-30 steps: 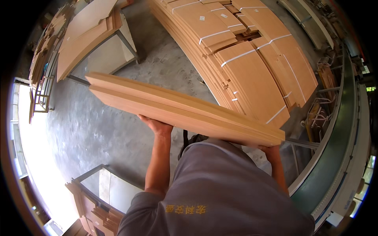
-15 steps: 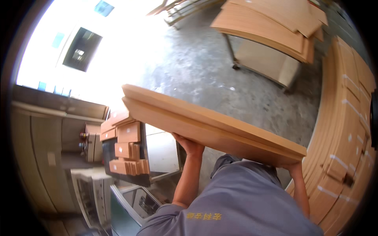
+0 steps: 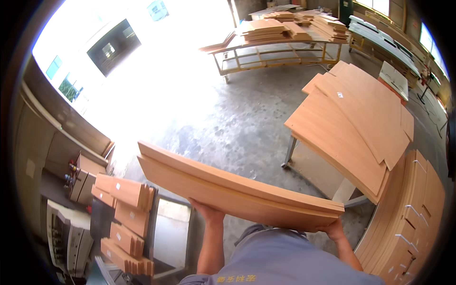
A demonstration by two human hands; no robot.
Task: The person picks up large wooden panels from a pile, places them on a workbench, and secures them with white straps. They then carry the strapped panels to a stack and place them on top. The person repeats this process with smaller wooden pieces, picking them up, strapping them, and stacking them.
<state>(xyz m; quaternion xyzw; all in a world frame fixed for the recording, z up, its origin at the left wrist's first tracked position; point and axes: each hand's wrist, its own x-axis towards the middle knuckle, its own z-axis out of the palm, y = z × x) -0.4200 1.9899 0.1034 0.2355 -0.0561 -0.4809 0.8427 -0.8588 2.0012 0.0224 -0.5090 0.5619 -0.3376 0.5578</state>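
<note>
A small stack of long, light-brown wood boards (image 3: 237,195) lies across both my hands in front of my waist. The boards slant in view, far end up at the left and near end lower at the right. My left hand (image 3: 207,212) grips their near edge from below, left of the middle, its fingers mostly hidden underneath. Close to the right end, my right hand (image 3: 332,229) is wrapped round the bottom corner. The stack is off any surface, held near my grey shirt (image 3: 280,254).
A wheeled cart with large wood panels (image 3: 342,118) stands ahead right, with strapped board stacks (image 3: 403,223) below it. Cut boards lie on a left-hand table (image 3: 130,218), beside a grey machine (image 3: 71,237). A long frame table (image 3: 280,47) carries more boards at the back. Concrete floor (image 3: 223,114) stretches between.
My view has tilted up and shifted, bringing the back tables and the whole panel cart into sight. The boards now appear lower in view, still held in both hands.
</note>
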